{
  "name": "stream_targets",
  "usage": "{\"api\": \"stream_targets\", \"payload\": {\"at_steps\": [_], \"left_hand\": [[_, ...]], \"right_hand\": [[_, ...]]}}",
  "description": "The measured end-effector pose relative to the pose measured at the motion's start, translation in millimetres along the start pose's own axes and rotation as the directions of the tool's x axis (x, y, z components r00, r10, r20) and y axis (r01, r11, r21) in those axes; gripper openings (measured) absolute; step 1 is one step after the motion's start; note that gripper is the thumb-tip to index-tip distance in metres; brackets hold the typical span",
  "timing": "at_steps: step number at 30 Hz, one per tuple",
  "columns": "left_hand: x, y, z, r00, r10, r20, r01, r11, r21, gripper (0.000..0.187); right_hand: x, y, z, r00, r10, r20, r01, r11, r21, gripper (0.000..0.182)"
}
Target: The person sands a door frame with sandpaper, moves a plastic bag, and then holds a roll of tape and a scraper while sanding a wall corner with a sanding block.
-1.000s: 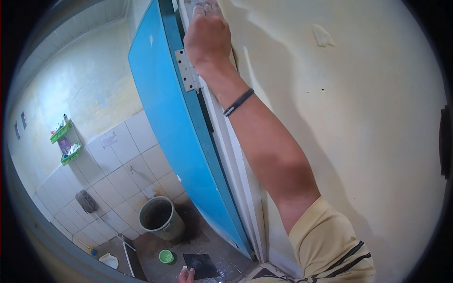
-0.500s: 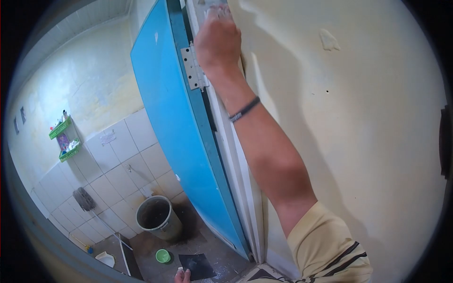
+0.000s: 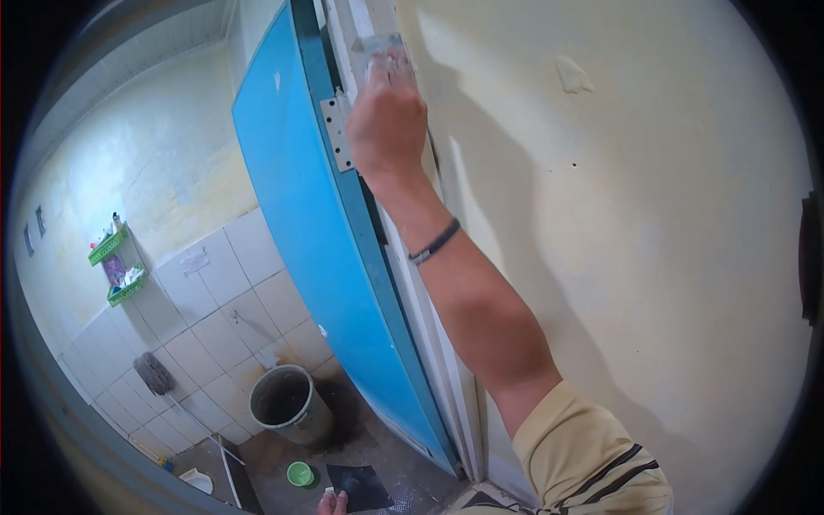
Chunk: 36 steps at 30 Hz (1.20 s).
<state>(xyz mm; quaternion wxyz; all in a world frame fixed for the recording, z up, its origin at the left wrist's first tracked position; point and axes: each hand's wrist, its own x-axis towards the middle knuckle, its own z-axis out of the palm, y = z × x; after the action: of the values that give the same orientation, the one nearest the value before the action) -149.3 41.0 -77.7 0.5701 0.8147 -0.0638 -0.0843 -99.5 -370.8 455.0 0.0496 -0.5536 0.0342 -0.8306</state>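
While the right hand [image 3: 386,116] is raised high against the white-painted wooden door frame [image 3: 429,318], its fingers [image 3: 396,62] are clenched around a small flat grey-bladed scraper or putty knife [image 3: 378,43], whose blade lies against the frame just where it meets the cream plastered wall [image 3: 618,257]. The tool is near the top of the view, just above the silver metal hinge [image 3: 335,129] that ties the frame to the bright blue door [image 3: 318,240], which stands swung open into a tiled washroom. A dark band [image 3: 434,242] circles the wrist of the raised arm.

The step in hand looks like working the blade along the joint between frame and wall, either spreading filler or scraping it smooth; which of the two cannot be told, since the blade is partly hidden by the hand. A continued stroke would seem to call for steady pressure with the blade kept flat, following the frame's edge and staying off the hinge.

The left hand [image 3: 330,503] shows only at the bottom edge; whether its fingers are closed or holding anything cannot be told. Beside it on the wet concrete floor lies a flat black square sheet [image 3: 365,485], with a small green bowl [image 3: 299,473] near it, a grey round bucket [image 3: 287,403] further back, and a mop [image 3: 159,376] leaning on the white tiled wall [image 3: 223,292].
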Motion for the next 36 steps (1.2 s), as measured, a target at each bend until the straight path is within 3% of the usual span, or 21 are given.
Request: {"api": "stream_targets", "payload": {"at_steps": [2, 5, 7, 10, 11, 17, 22, 25, 27, 30, 32, 34, 36], "left_hand": [[-7, 3, -2, 0.999, 0.003, 0.042, -0.003, 1.0, 0.007, 0.06], [-18, 18, -2, 0.999, -0.029, 0.033, 0.029, 1.0, 0.003, 0.06], [-24, 31, -2, 0.998, -0.054, 0.011, 0.054, 0.999, 0.005, 0.06], [-20, 53, 0, 0.998, -0.055, 0.012, 0.054, 0.997, 0.049, 0.06], [-20, 57, 1, 0.999, -0.048, 0.017, 0.046, 0.996, 0.075, 0.06], [-21, 55, 17, 0.996, -0.053, 0.066, 0.044, 0.99, 0.135, 0.061], [-22, 62, 19, 0.998, -0.055, 0.029, 0.053, 0.997, 0.06, 0.062], [-22, 14, 16, 0.997, -0.031, -0.07, 0.032, 0.999, 0.006, 0.064], [-33, 40, 16, 0.993, -0.112, -0.031, 0.112, 0.993, 0.021, 0.064], [-42, 53, 9, 0.99, -0.141, -0.002, 0.141, 0.987, 0.072, 0.063], [-39, 47, 6, 0.992, -0.125, 0.012, 0.124, 0.99, 0.069, 0.061], [-29, 48, 4, 0.995, -0.1, 0.024, 0.099, 0.995, 0.02, 0.06], [-32, 70, 3, 0.995, -0.094, -0.035, 0.097, 0.99, 0.099, 0.059]], "right_hand": [[-41, 10, -19, 0.992, -0.088, -0.091, 0.09, 0.996, 0.014, 0.032], [-102, 14, -62, 0.995, -0.02, 0.096, 0.02, 1.0, 0.002, 0.037], [-105, 9, -70, 0.992, 0.014, 0.128, -0.014, 1.0, -0.007, 0.037], [-45, 7, -39, 0.999, 0.008, 0.051, -0.011, 0.999, 0.041, 0.032], [-44, 3, -39, 0.998, 0.001, 0.066, -0.001, 1.0, -0.003, 0.038], [-132, 7, -73, 0.981, -0.071, 0.178, 0.077, 0.997, -0.028, 0.041], [-42, 5, -23, 0.994, -0.101, 0.044, 0.099, 0.994, 0.047, 0.04], [27, 3, 4, 0.996, -0.048, 0.069, 0.04, 0.993, 0.107, 0.04], [37, 5, 8, 0.994, -0.026, 0.108, 0.012, 0.992, 0.129, 0.04], [-37, 2, -26, 0.995, -0.082, -0.049, 0.086, 0.992, 0.09, 0.034], [-99, 8, -53, 0.994, -0.112, 0.017, 0.112, 0.994, 0.008, 0.035], [-108, 11, -56, 0.993, -0.093, 0.071, 0.092, 0.996, 0.006, 0.043], [-93, 11, -48, 0.994, -0.058, 0.094, 0.055, 0.998, 0.033, 0.047]]}}
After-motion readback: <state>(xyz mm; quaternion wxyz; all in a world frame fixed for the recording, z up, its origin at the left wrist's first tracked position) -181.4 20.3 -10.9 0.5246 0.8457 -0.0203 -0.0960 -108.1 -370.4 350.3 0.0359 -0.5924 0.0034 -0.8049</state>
